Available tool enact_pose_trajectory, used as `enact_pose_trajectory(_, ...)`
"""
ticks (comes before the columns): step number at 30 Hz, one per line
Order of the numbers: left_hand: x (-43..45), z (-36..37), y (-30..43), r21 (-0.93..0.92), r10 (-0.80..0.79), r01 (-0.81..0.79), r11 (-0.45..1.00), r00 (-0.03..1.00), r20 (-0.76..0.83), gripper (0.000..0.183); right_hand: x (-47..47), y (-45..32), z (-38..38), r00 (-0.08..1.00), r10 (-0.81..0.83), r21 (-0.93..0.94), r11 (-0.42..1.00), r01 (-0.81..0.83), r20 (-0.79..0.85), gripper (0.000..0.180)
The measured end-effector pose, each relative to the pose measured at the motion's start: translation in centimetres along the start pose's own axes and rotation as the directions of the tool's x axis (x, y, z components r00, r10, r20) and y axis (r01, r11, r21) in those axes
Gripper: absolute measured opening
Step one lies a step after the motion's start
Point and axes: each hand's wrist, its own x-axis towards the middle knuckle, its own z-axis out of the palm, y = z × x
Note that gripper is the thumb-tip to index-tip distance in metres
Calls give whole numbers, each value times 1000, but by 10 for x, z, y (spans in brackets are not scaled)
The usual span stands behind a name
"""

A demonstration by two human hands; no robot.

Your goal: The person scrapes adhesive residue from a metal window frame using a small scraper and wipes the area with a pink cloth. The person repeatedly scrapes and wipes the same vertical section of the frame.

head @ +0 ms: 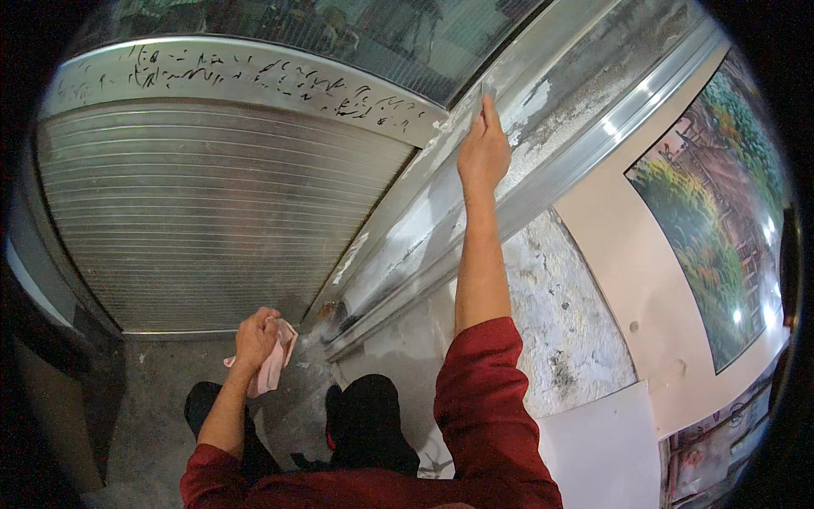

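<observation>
My right hand (486, 156) is stretched far forward and grips a small flat grey blade or scraper (488, 91). The blade's tip touches or lies very close to the metal door frame (459, 127), where whitish flaking residue clings to the surface. Most of the tool is hidden by my fingers. Lower down, my left hand (255, 340) is closed around a crumpled pale pink cloth (272, 369), which hangs below it. In front of me stands a metal door with a ribbed lower panel (222, 216). Dark scribble-like marks run along its crossbar (248, 73).
A glass pane (286, 25) fills the door's upper part. To the right, a pale board with a landscape picture (706, 216) hangs beside rough, peeling wall (553, 312). A white sheet (598, 439) sits below it. My legs (369, 420) stand on the concrete floor (165, 382).
</observation>
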Motion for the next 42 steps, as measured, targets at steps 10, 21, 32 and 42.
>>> enact_pose_trajectory(10, 3, 5, -9, 24, 68, -67, 997, 996, -52, 25, -4, -1, -1, 999, 39, 2, 999, -39, 14, 37)
enact_pose_trajectory(21, 1, 2, -3, 39, 58, -56, 998, 997, -42, 24, 7, 2, -1, 1000, 24, -23, 999, -24, -3, 36)
enact_pose_trajectory(32, 0, 3, -3, 16, 54, -54, 998, 999, -9, 24, 16, 11, -4, 996, -85, -44, 996, 83, -39, 36)
enact_pose_trajectory(42, 1, 3, -4, 33, 83, -82, 996, 996, -28, 25, 1, 4, -5, 1000, 4, -90, 996, -3, 14, 36)
